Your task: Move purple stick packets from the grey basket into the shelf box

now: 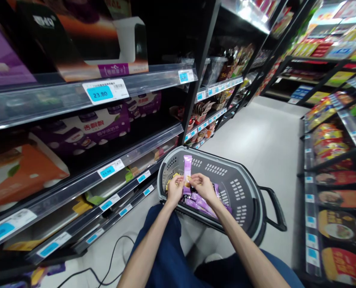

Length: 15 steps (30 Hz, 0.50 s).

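A grey plastic shopping basket (pixel 240 176) stands on the floor in front of my knees. Over its near rim my left hand (pixel 174 190) and my right hand (pixel 201 186) meet, fingers pinched together. Between them they hold a slim pink and purple stick packet (pixel 187 168), which stands upright. Several purple packets (pixel 200 202) lie in the basket below my right hand, and a yellow packet (pixel 172 178) shows beside my left hand.
Black shelving with boxed goods and a blue price tag (pixel 105 92) runs along my left. More shelves of packaged food (pixel 336 192) stand on the right. A pale floor aisle (pixel 264 136) runs between them. A black cable (pixel 106 268) lies on the floor near my left leg.
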Motion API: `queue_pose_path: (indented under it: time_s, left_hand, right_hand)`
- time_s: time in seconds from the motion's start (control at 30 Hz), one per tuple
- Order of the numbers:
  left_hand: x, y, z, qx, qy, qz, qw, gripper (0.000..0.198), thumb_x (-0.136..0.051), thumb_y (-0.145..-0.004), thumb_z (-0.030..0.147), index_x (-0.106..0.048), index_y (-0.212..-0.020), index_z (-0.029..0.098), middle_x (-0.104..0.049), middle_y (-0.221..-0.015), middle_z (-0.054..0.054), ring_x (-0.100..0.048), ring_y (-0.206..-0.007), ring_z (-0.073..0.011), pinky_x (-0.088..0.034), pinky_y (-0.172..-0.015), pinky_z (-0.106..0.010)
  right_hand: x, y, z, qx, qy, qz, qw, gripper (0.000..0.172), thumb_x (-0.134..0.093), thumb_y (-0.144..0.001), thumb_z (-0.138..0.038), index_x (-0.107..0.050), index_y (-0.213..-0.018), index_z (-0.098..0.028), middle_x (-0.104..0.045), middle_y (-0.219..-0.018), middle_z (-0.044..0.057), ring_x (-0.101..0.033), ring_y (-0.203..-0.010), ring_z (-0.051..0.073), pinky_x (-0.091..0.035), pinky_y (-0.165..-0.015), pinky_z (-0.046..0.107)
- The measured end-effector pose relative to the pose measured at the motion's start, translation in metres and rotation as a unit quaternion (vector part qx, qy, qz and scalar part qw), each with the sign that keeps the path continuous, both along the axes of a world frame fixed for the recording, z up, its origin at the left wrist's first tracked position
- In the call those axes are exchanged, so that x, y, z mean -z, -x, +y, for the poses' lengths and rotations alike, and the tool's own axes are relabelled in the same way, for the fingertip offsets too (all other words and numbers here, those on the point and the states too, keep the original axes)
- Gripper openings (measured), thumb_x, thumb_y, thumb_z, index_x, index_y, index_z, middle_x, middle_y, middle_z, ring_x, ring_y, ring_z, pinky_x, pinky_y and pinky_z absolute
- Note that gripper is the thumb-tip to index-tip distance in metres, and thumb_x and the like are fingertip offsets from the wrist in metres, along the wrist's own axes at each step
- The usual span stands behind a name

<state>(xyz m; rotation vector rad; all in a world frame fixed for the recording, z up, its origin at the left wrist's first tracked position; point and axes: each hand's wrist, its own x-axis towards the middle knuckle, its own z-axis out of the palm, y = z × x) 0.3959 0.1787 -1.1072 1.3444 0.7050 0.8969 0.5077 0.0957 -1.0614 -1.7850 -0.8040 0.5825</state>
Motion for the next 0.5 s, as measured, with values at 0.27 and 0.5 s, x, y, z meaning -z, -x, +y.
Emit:
queue_pose_path:
  time_s: [0.27, 0.5]
  left_hand:
    - [0.0024, 0.0003, -0.0010, 0.005, 0.008, 0.001, 1.000, 0.023, -0.073, -0.073, 0.032, -0.070, -0.086, 0.014, -0.067, -0.072, -0.004, -0.064, -0.069, -0.0182, -0.050, -0.063, -0.026]
    - [-0.0012, 0.0016, -0.0026, 0.019, 0.014, 0.005, 1.000, 0.025, -0.072, -0.074, 0.032, -0.070, -0.091, 0.013, -0.069, -0.079, -0.006, -0.064, -0.070, -0.0165, -0.049, -0.062, -0.024]
  right_hand:
    - [-0.0005, 0.0000, -0.0002, 0.011, 0.025, 0.013, 1.000, 0.016, -0.065, -0.067, -0.019, -0.063, -0.083, -0.018, -0.069, -0.069, 0.002, -0.066, -0.061, 0.018, -0.053, -0.062, 0.029]
    - [0.0015, 0.0012, -0.0012, 0.019, 0.024, 0.001, 1.000, 0.021, -0.062, -0.069, -0.019, -0.059, -0.090, -0.019, -0.069, -0.070, 0.002, -0.066, -0.062, 0.018, -0.052, -0.061, 0.029]
